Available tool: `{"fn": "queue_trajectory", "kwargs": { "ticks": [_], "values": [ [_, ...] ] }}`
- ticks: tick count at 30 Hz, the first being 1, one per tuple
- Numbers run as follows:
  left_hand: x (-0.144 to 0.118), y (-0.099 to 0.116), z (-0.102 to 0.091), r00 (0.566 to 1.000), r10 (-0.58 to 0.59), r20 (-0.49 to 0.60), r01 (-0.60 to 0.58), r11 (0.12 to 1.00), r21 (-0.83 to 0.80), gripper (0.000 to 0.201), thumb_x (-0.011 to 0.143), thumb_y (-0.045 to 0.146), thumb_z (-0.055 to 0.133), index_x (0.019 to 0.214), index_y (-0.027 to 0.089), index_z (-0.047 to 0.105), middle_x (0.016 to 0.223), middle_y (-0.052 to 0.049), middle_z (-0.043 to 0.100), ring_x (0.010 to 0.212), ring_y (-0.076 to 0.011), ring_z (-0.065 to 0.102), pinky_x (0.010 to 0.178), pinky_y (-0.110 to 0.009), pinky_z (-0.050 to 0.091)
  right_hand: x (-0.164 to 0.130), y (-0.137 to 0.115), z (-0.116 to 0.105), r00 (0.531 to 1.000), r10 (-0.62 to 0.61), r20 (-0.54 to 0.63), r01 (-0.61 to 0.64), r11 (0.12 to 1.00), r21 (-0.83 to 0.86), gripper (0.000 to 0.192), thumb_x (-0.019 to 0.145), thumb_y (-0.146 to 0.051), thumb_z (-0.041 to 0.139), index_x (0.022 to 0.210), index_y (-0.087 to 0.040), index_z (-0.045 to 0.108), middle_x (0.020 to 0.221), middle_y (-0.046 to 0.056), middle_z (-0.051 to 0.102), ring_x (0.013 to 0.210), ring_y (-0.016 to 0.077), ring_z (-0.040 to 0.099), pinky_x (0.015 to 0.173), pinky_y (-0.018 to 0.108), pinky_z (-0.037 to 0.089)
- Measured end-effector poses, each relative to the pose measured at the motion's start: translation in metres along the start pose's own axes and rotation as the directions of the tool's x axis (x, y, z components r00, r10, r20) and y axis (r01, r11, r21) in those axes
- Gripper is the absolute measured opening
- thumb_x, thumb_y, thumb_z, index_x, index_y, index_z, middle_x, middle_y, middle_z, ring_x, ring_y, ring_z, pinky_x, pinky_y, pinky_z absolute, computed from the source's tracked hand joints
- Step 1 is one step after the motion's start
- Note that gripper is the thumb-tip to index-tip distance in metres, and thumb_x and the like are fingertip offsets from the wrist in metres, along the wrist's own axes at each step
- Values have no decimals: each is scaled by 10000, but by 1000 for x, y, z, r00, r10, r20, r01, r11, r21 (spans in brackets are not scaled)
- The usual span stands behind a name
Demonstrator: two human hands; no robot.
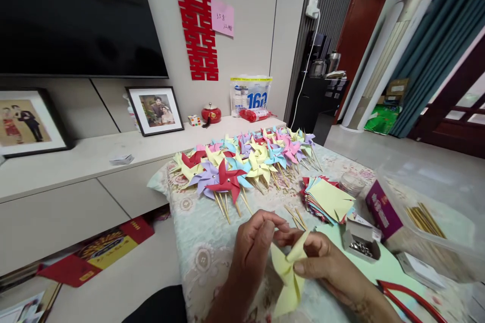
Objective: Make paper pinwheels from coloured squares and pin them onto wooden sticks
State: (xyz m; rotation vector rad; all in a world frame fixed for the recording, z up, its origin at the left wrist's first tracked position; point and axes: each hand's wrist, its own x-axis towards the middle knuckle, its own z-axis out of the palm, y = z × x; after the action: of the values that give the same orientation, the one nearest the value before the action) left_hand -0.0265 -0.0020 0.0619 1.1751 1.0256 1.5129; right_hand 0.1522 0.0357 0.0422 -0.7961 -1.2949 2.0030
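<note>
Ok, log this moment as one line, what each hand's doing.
left hand: pinching yellow paper at its centre | right hand: holding folded flap | finished pinwheels: piled beyond | paper stack: right

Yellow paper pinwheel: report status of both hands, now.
Left hand and right hand both pinching the half-folded yellow paper pinwheel. Finished pinwheels piled beyond. Stack of paper squares and open box of pins to the right, apart.

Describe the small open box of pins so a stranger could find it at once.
Start at the table with the floral cloth. Right of the hands, past the paper stack, sits the pin box, just before the purple carton. It is the only small white box, lid open, with shiny metal pins inside.
</note>
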Motion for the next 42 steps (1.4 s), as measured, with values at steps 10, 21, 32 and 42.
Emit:
{"fn": "queue_trajectory", "kwargs": {
  "ticks": [10,21,32,42],
  "values": [
    [7,-3,7,996,49,74,-27,961,-277,416,947,444,457,809,178,746,817,-101,750,859,-265,678,1095,-441,344,5,14,8,985,60,165,-43,994,-101,259,647,-307,863,719,-117,702,645,-21,581,593,94,486,551,197,321],
    [20,9,-1,906,-330,-267,158,846,-509,292,708,315,802,902,135,679,868,-97,731,777,-202,685,770,-351,538,4,13,10,984,51,172,-22,986,-165,284,643,-356,861,723,-141,693,682,-25,581,604,93,464,553,195,346],
    [12,22,9,923,-329,-197,178,823,-540,175,713,245,776,787,155,645,690,-15,650,600,-115,588,592,-240,481,2,12,13,975,21,222,37,967,-254,235,674,-335,849,792,-168,735,849,17,657,804,173,584,722,255,443],
    [10,21,8,933,-340,-117,250,848,-468,182,736,294,740,767,147,637,652,17,597,460,-32,436,422,-158,275,-3,-2,6,964,-156,214,226,907,-356,198,741,-353,816,762,-178,728,823,21,648,754,163,567,687,273,412]
  ]
}}
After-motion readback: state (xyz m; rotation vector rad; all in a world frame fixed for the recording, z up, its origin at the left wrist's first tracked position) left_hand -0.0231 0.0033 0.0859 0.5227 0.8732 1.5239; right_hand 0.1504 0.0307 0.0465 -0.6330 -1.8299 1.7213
